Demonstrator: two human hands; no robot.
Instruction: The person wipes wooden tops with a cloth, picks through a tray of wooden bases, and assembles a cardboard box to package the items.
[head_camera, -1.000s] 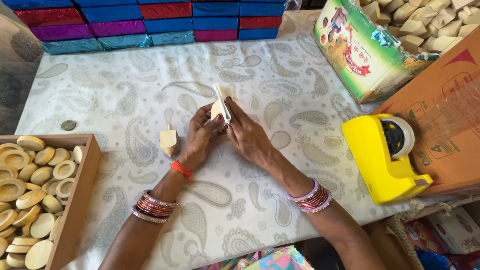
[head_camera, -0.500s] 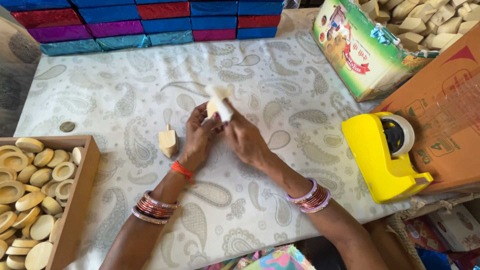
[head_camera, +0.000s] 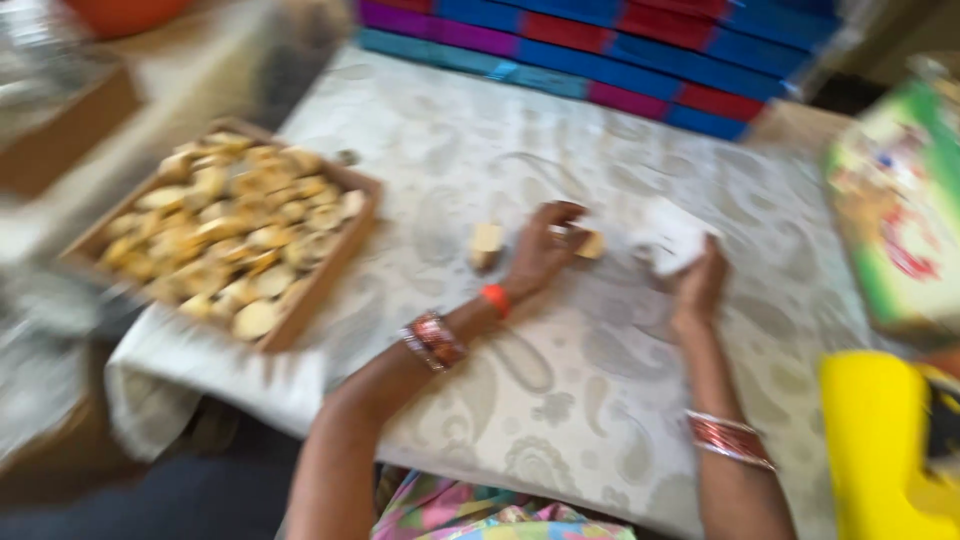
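The frame is blurred by head motion. My left hand rests on the patterned white tablecloth and pinches a small tan oval piece. My right hand is a little to the right and holds a small white paper wrapper lifted off the cloth. A second tan piece stands on the cloth just left of my left hand, apart from it.
A wooden tray full of several tan oval pieces sits at the left table edge. Stacked blue, red and purple flat boxes line the far side. A green printed carton and a yellow tape dispenser stand at right.
My hands have parted: the left now holds the tan piece alone and the right has drawn the white paper away to the right. The view has swung left.
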